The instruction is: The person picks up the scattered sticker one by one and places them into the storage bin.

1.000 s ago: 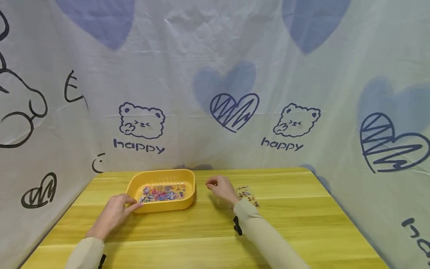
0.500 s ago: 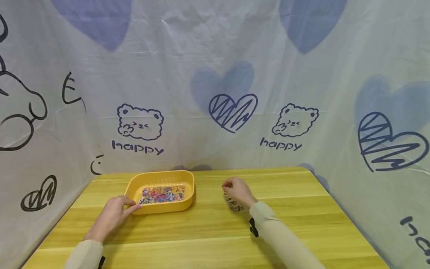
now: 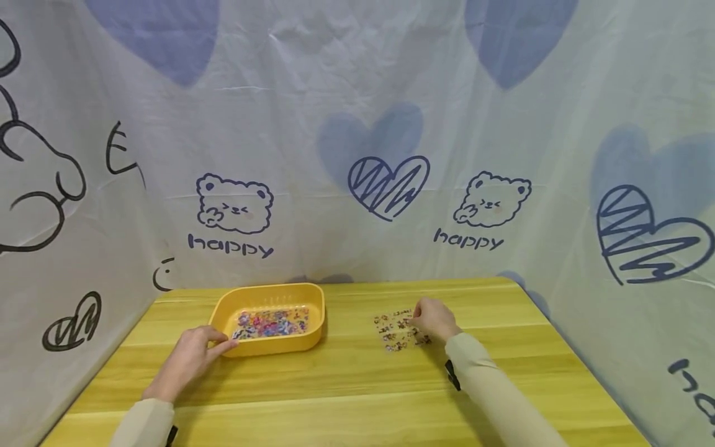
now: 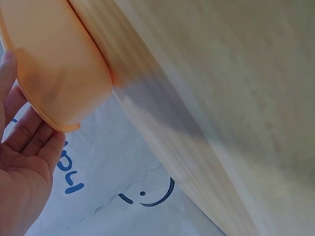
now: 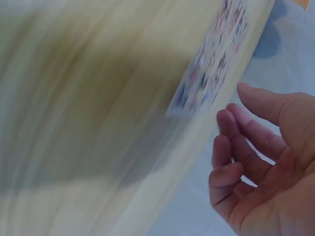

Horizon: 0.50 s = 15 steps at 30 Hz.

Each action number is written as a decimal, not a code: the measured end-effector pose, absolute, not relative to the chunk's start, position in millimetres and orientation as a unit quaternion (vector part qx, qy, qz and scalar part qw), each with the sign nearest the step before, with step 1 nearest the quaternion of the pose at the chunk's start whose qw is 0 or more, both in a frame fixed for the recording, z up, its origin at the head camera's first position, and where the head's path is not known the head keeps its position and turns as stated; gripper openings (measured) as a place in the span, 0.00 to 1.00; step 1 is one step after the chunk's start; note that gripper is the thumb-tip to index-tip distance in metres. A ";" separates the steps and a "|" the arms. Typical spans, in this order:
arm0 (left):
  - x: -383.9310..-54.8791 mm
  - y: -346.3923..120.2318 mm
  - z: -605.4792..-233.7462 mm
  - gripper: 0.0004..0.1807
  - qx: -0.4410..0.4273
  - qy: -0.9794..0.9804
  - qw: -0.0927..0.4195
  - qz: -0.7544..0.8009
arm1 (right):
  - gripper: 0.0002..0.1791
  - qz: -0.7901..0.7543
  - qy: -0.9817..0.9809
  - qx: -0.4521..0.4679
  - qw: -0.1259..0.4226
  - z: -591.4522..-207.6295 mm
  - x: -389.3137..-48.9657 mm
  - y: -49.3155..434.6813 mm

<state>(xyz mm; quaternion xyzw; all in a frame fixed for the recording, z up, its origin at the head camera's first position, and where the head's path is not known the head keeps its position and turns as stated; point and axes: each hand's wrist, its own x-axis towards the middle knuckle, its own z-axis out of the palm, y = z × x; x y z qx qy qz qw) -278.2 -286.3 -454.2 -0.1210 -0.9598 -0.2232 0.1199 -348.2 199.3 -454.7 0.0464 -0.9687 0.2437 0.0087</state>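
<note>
A yellow plastic basket (image 3: 279,345) stands at the left rear of the table, with small, many-coloured prints or pieces (image 3: 270,322) across its floor. My left hand (image 3: 190,359) grips the basket's near left corner, thumb over the rim and fingers below it in the left wrist view. To the basket's right lies a clear sheet (image 3: 395,335) dotted with small coloured figures, like a sticker sheet. Over its right part hovers my right hand (image 3: 437,318). In the right wrist view its fingers (image 5: 228,123) are loosely bent, with a gap to the thumb and nothing visible between them.
Yellow wood-grain table (image 3: 313,397) under everything. A white cloth (image 3: 313,205) with hearts, bears and lettering hangs behind the table's far edge and along both sides.
My right hand has moved rightward from beside the basket, across the sheet to its right part, uncovering the sheet's left part. The left hand has stayed on the basket.
</note>
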 end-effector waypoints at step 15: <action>-279.3 -282.0 -453.9 0.14 -0.121 -0.961 0.119 -0.220 | 0.30 0.145 -0.988 -0.007 -0.048 -453.9 -329.4 213.9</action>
